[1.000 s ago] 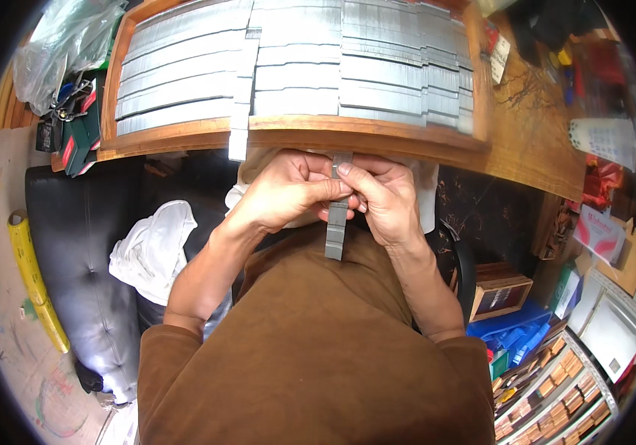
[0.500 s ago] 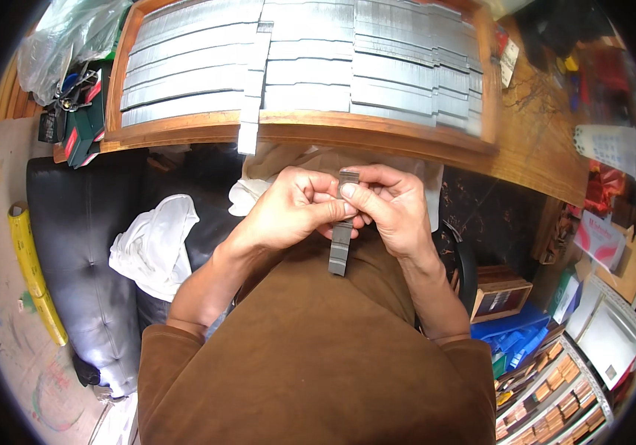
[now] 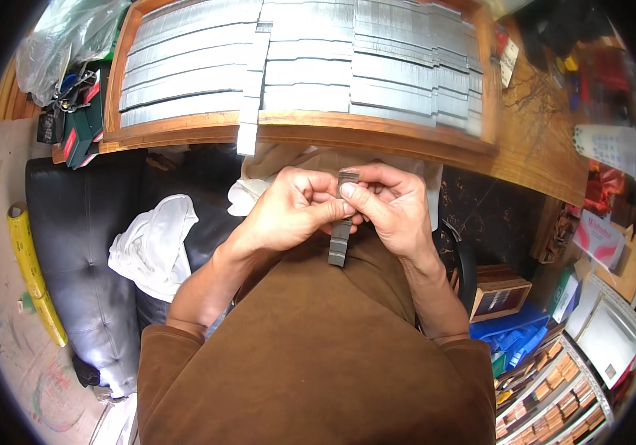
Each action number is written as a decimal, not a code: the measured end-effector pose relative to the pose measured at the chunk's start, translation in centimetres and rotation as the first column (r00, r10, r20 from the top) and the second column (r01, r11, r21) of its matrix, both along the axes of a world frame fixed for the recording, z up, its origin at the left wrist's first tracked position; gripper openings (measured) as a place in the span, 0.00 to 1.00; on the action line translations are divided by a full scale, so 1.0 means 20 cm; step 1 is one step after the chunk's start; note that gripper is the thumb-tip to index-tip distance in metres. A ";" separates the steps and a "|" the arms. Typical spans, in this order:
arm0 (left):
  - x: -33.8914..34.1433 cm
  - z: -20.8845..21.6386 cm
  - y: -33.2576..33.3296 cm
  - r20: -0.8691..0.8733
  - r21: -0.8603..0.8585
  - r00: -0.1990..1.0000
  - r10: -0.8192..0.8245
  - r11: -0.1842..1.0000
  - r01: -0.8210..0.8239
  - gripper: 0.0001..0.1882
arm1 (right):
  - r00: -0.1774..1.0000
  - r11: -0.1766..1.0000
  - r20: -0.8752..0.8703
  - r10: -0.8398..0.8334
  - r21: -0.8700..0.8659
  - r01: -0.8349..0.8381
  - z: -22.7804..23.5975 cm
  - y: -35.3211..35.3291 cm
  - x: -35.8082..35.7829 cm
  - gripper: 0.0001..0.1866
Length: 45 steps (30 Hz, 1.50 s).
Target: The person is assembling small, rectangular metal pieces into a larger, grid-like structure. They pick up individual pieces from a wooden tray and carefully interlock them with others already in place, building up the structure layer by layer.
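Observation:
Just in front of my chest, both hands meet around a narrow dark grey strip (image 3: 339,248) with cross lines, perhaps a small stack of thin metal pieces. My left hand (image 3: 292,208) pinches its middle between thumb and fingers. Higher up, my right hand (image 3: 385,208) grips the upper end, its thumb lying across the face. The strip's lower end hangs free below my fingers, over the brown shirt. Beyond my hands, a wooden tray (image 3: 303,133) holds rows of thin silvery metal pieces. One light strip (image 3: 247,126) lies across the tray's front edge and sticks out toward me.
A black padded seat (image 3: 73,245) with a white cloth (image 3: 155,245) is on my left, beside a yellow roll (image 3: 32,267). Green boxes (image 3: 84,126) stand left of the tray. To the right are a patterned cup (image 3: 604,144), a small wooden box (image 3: 500,289) and cartons.
The strip's lower end has risen slightly and looks shorter, as if tilted. Both hands keep their grip in nearly the same place.

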<state>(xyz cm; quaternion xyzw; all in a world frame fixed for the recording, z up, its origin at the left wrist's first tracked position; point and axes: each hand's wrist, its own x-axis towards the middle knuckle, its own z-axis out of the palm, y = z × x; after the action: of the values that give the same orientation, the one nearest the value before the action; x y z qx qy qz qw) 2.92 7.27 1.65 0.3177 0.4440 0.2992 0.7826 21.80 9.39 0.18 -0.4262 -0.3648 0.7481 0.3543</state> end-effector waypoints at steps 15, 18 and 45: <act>0.00 0.04 0.02 0.065 -0.154 0.998 0.025 0.988 -0.015 0.10 | 0.999 0.993 -0.046 0.009 -0.117 -0.015 -0.01 0.01 0.00 0.07; 0.00 0.04 0.03 0.088 -0.157 0.996 0.012 0.988 0.002 0.11 | 0.997 0.990 -0.053 0.059 -0.127 -0.065 -0.01 0.02 0.02 0.11; 0.00 -0.04 -0.05 -0.378 0.661 0.892 0.248 0.747 0.072 0.07 | 0.958 0.730 0.243 -0.155 0.681 -0.054 0.04 -0.02 -0.07 0.08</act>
<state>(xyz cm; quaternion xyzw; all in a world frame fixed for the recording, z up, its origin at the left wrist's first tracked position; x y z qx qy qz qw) 2.82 6.24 0.92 0.6102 0.4903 0.3935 0.4820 20.50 9.00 1.03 -0.3790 -0.6481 0.4834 0.4502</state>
